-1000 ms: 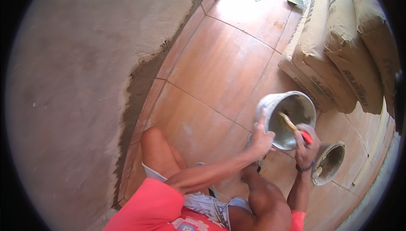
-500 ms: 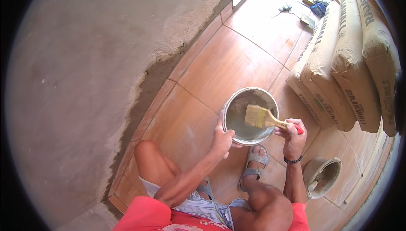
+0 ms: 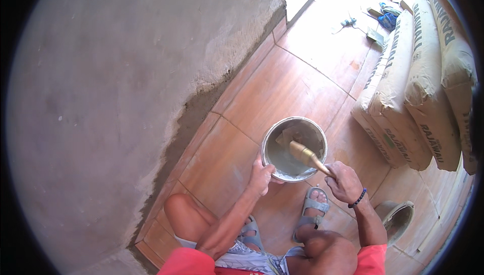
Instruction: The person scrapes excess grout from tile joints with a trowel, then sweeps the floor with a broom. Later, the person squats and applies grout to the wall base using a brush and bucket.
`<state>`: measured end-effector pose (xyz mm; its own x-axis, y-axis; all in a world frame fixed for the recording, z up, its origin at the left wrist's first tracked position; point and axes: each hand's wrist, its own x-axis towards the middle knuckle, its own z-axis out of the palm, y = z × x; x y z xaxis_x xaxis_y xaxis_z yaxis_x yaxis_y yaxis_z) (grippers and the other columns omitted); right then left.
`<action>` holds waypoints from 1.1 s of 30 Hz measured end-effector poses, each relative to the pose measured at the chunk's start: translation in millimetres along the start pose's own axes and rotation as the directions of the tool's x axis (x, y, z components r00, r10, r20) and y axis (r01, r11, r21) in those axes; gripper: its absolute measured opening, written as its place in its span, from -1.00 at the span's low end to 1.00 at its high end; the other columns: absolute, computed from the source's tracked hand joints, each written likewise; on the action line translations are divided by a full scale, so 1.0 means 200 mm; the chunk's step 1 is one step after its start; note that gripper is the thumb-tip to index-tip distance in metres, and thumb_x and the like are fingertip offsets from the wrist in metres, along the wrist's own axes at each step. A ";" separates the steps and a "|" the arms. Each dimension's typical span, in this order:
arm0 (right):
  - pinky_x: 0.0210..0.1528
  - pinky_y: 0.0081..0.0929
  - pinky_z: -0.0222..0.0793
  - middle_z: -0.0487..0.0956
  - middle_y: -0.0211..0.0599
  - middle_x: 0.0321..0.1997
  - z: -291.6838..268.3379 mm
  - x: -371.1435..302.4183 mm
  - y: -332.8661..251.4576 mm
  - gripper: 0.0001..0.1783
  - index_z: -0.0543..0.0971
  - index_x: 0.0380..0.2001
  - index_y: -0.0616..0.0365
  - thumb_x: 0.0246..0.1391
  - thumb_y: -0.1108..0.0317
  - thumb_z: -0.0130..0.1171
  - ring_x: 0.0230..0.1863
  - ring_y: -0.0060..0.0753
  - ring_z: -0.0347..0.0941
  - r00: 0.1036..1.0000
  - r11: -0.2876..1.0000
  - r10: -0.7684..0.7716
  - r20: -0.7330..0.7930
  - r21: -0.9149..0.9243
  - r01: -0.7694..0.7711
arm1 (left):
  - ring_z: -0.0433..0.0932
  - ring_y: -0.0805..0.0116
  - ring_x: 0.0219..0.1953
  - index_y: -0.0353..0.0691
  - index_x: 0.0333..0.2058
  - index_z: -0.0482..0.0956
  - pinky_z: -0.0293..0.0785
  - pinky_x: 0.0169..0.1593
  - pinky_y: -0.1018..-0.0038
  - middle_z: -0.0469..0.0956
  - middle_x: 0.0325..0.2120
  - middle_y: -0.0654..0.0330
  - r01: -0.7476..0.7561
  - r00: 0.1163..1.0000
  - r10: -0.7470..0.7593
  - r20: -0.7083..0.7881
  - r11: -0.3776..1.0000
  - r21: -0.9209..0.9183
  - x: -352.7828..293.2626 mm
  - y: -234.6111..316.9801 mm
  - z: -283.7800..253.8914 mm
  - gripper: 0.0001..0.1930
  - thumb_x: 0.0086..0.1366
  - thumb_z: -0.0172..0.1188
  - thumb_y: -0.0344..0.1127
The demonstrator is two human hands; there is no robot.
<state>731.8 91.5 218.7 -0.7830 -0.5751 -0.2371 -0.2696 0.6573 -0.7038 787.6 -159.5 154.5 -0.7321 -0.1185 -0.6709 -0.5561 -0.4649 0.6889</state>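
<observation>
My left hand [image 3: 261, 177] grips the near-left rim of a round bucket [image 3: 323, 139], which is tipped so its inside shows. Greyish, wet-looking stuff [image 3: 282, 160] covers the bottom. In my right hand [image 3: 345, 182] is a paintbrush [image 3: 313, 161] with a pale wooden handle, the fingers wrapped round the handle's end. Its bristles point left, over the bucket's opening; whether they touch the stuff inside I cannot tell. A dark bead bracelet [image 3: 357, 198] circles my right wrist.
A plastered grey wall [image 3: 111, 98] rises on the left, rough along its foot, above reddish-brown floor tiles [image 3: 267, 93]. Several full paper sacks [image 3: 421, 98] are stacked at right. Another bucket [image 3: 398, 222] stands beside my right forearm. Tools and a blue bundle [image 3: 387, 20] lie at the far right.
My right hand has turned over and moved slightly down, so the brush is now seen more edge-on. The bucket has shifted a little lower in view, and the whole scene has shifted too.
</observation>
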 end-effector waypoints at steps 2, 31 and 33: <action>-0.30 -0.23 0.35 0.47 0.08 -0.41 0.01 0.01 0.00 -0.55 0.48 -0.09 0.24 -0.18 0.49 0.11 -0.38 0.09 0.42 0.999 0.998 -0.034 0.019 0.047 0.033 | 0.60 0.21 -0.42 -0.22 0.14 0.08 0.64 -0.58 0.37 0.44 -0.23 0.01 0.022 1.000 -0.022 0.008 0.999 0.034 0.02 0.01 -0.01 -0.31 -0.07 -0.10 -0.61; -0.15 -0.13 0.41 0.49 0.09 -0.16 0.37 1.15 -0.65 -0.46 0.33 0.11 0.16 -0.04 0.53 -0.04 -0.18 0.04 0.46 0.879 0.893 -0.355 -0.318 0.164 0.419 | -0.19 -0.09 0.33 -0.19 0.24 0.10 -0.13 0.28 0.00 -0.13 0.29 -0.09 0.443 -0.144 0.938 0.316 -0.224 0.868 -0.88 1.39 -0.60 -0.42 0.27 0.00 -0.23; -0.24 -0.06 0.41 0.49 0.08 -0.32 0.32 1.04 -0.56 -0.43 0.33 0.12 0.09 -0.06 0.52 -0.07 -0.25 0.07 0.48 0.839 0.824 -0.451 -0.304 0.219 0.523 | -0.21 -0.16 0.32 -0.16 0.26 0.08 -0.12 0.26 -0.04 -0.15 0.30 -0.09 0.658 -0.169 0.879 0.445 -0.235 0.715 -0.85 1.48 -0.71 -0.41 0.30 -0.05 -0.12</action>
<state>634.6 -133.2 206.3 -0.7056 -0.6310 0.3224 -0.5085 0.1341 -0.8505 804.0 -401.8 433.1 -0.5403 0.0015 0.8415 -0.6327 0.6586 -0.4074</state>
